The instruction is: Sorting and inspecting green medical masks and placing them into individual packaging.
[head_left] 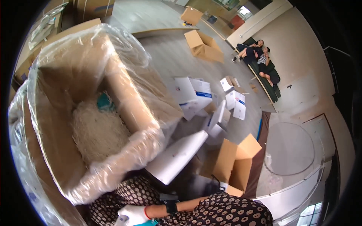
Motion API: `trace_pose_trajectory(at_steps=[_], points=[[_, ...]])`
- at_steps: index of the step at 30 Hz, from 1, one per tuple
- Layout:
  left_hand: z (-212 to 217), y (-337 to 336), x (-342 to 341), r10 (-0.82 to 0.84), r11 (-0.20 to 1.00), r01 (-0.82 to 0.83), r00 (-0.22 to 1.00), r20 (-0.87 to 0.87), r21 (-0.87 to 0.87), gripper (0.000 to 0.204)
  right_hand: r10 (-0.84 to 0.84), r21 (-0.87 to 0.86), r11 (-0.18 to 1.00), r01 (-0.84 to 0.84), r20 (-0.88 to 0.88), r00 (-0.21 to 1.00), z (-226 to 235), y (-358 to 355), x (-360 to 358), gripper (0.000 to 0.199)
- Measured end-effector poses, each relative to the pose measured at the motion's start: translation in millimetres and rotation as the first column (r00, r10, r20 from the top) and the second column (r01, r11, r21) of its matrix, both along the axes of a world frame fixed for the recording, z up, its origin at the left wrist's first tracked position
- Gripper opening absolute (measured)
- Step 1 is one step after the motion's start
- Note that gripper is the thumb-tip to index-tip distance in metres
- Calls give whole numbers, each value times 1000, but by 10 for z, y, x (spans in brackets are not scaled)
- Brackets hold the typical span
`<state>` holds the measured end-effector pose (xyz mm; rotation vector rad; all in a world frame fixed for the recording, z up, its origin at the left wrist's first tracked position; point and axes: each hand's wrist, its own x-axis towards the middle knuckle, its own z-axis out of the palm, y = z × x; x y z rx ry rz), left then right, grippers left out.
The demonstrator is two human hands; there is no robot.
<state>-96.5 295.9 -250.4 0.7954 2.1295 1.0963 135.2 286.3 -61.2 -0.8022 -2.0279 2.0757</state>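
Low in the view my right hand (132,215), in a white glove with a red cuff, is bent in across my lap. Its fingers look curled, and the bottom edge cuts them off, so whatever they grip is not clear. Just below the wrist a strip of teal (148,223) shows. My left hand is not visible. Close to the glove stands a large brown carton (130,100) lined with clear plastic film. Inside it lies a heap of pale shredded filler (97,132), with a teal object (105,102) of unclear kind on top.
A white panel or box flap (177,158) lies beside the carton. White boxes (193,94) are grouped beyond. An open brown box (236,164) stands to the right, another (203,46) farther off. Two people sit on a dark bench (266,69) by the wall.
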Motion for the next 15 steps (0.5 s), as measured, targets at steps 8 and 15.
trace_pose_trajectory(at_steps=[8,15], points=[[917,-882,244,22,994,-6,990,-141,108,45,70,242,962,-128,236,969,-62,-216,122,51],[2033,-1137,373,-187,972,230,866,-464,38,35,81,467,838,-282,403,911,530,-565,-49,41]])
